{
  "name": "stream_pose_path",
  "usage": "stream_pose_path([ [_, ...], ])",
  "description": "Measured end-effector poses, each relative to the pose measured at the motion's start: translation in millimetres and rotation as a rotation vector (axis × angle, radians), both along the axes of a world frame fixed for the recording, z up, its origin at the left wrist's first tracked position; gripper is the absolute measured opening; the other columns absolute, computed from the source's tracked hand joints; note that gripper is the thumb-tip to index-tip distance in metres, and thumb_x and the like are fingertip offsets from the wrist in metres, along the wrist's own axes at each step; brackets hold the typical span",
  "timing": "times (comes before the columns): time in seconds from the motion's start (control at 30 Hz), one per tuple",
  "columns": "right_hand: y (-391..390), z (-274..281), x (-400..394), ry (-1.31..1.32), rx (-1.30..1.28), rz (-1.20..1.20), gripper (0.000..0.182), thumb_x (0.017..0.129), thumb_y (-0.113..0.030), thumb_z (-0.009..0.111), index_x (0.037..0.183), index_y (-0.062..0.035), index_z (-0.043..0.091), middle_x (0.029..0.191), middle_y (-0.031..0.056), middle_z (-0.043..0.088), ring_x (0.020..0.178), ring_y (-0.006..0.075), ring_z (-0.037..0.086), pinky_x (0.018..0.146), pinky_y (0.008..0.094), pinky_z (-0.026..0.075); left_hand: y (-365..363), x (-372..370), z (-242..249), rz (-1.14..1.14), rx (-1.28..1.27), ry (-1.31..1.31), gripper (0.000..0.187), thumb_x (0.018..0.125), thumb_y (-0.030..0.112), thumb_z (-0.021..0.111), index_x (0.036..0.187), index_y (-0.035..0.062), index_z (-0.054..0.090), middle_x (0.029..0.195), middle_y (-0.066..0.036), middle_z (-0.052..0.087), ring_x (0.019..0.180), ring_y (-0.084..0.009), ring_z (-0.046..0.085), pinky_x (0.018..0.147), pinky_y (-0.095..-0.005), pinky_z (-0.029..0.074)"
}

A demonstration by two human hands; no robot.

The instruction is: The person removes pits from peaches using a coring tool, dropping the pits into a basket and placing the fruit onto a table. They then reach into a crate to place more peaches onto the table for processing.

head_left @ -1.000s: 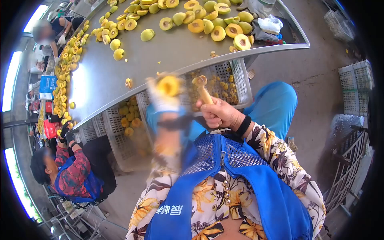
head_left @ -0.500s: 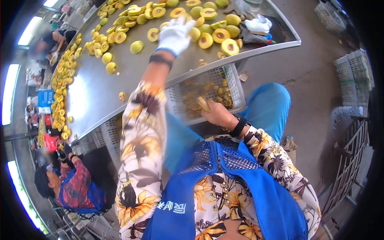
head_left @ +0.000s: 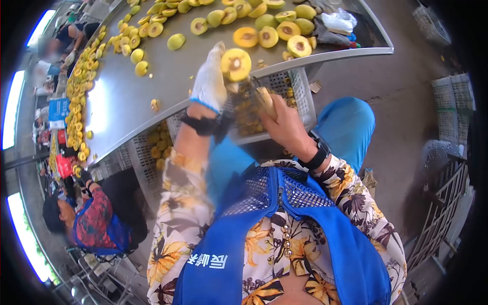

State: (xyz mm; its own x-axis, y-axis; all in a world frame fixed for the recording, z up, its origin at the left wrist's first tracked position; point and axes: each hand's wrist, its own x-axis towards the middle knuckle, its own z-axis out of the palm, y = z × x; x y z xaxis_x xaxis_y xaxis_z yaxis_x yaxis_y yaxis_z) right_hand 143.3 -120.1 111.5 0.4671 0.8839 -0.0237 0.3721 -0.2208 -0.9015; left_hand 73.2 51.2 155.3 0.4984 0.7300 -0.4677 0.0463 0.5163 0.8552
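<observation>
In my gloved left hand [head_left: 211, 79] is a halved peach [head_left: 236, 64], its cut face with the brown pit hollow turned up toward me. The fingers close on its left side, above the table's near edge. My right hand [head_left: 287, 124], bare, grips a wooden-handled tool [head_left: 265, 100]. Its dark metal end points up toward the fruit, apart from it as far as I can see; blur hides its exact shape. Below both hands stands a white plastic crate [head_left: 305, 96] with pits and fruit scraps inside. More halved peaches [head_left: 268, 36] lie on the metal table just beyond.
The metal table [head_left: 122, 122] carries many yellow-green halves along its far and left sides. A plastic bag [head_left: 339, 22] and dark cloths lie at its right corner. Another crate [head_left: 137, 173] with fruit stands under the table. A co-worker [head_left: 96, 218] sits at the left; stacked crates [head_left: 452, 109] stand right.
My left hand has come back from the fruit on the table, now with a halved peach in it. My right hand has lifted the tool slightly toward the fruit.
</observation>
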Motion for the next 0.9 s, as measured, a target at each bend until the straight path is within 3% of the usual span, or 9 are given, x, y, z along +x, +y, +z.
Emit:
stream_pose_path([
  [0.03, 2, 4, -5, -0.024, -0.008, 0.029, 0.035, 0.082, -0.015, 0.057, 0.111, -0.0021, 0.045, 0.079, 0.0259, 0.058, 0.076, 0.0433, 0.057, 0.062, 0.0444, 0.046, -10, -9, -7, 0.094, -0.081, -0.029, 0.043, 0.088, 0.051, 0.045, 0.094, 0.0104, 0.057, 0.076, -0.004, 0.061, 0.059, -0.0141, 0.058, 0.037, -0.0219, 0.034],
  [0.1, 5, 8, -16, -0.077, -0.028, 0.079, 0.032, 0.082, -0.014, 0.057, 0.109, -0.002, 0.044, 0.076, 0.0262, 0.058, 0.073, 0.0437, 0.057, 0.059, 0.0462, 0.045, -35, -23, -9, 0.189, -0.228, -0.096, 0.042, 0.088, 0.053, 0.045, 0.095, 0.0129, 0.057, 0.073, -0.002, 0.06, 0.057, -0.0133, 0.056, 0.038, -0.0215, 0.033],
  [0.27, -2, 6, -28, -0.137, -0.067, 0.108, 0.023, 0.082, -0.01, 0.054, 0.099, -0.0007, 0.041, 0.07, 0.0265, 0.057, 0.068, 0.0448, 0.056, 0.056, 0.0496, 0.043, -59, -44, -39, 0.152, -0.208, -0.268, 0.042, 0.091, 0.049, 0.041, 0.105, 0.0116, 0.055, 0.087, -0.002, 0.059, 0.07, -0.0128, 0.057, 0.044, -0.0217, 0.036],
  [0.57, -11, 2, -33, -0.177, -0.14, 0.144, 0.018, 0.082, -0.008, 0.05, 0.091, 0.0014, 0.038, 0.064, 0.0273, 0.055, 0.062, 0.0457, 0.054, 0.055, 0.0516, 0.042, -79, -33, -52, 0.234, 0.266, -0.185, 0.038, 0.093, 0.037, 0.043, 0.1, 0.0022, 0.057, 0.089, -0.007, 0.06, 0.073, -0.0167, 0.059, 0.058, -0.0277, 0.049],
  [0.67, -17, 1, -35, -0.186, -0.087, 0.205, 0.018, 0.081, -0.008, 0.05, 0.09, 0.0026, 0.037, 0.062, 0.0277, 0.054, 0.062, 0.0461, 0.054, 0.055, 0.0518, 0.042, -69, -38, -60, 0.208, -0.009, -0.248, 0.034, 0.09, 0.032, 0.051, 0.101, 0.0009, 0.059, 0.082, -0.007, 0.061, 0.069, -0.0145, 0.058, 0.058, -0.0259, 0.049],
  [0.77, -18, -4, -36, -0.161, -0.091, 0.231, 0.02, 0.08, -0.007, 0.051, 0.09, 0.0034, 0.037, 0.062, 0.0285, 0.054, 0.063, 0.0469, 0.054, 0.056, 0.052, 0.042, -57, -47, -62, 0.009, -0.318, -0.315, 0.033, 0.09, 0.032, 0.052, 0.093, 0.0005, 0.061, 0.081, -0.008, 0.061, 0.068, -0.015, 0.058, 0.058, -0.0275, 0.05],
  [0.9, -16, -2, -41, -0.088, -0.121, 0.17, 0.02, 0.08, -0.007, 0.051, 0.088, 0.0043, 0.038, 0.066, 0.0302, 0.054, 0.067, 0.0482, 0.054, 0.058, 0.052, 0.043, -72, -39, -52, 0.152, -0.067, -0.305, 0.036, 0.089, 0.035, 0.052, 0.088, 0.0009, 0.061, 0.077, -0.01, 0.061, 0.062, -0.0175, 0.058, 0.055, -0.0296, 0.05],
])
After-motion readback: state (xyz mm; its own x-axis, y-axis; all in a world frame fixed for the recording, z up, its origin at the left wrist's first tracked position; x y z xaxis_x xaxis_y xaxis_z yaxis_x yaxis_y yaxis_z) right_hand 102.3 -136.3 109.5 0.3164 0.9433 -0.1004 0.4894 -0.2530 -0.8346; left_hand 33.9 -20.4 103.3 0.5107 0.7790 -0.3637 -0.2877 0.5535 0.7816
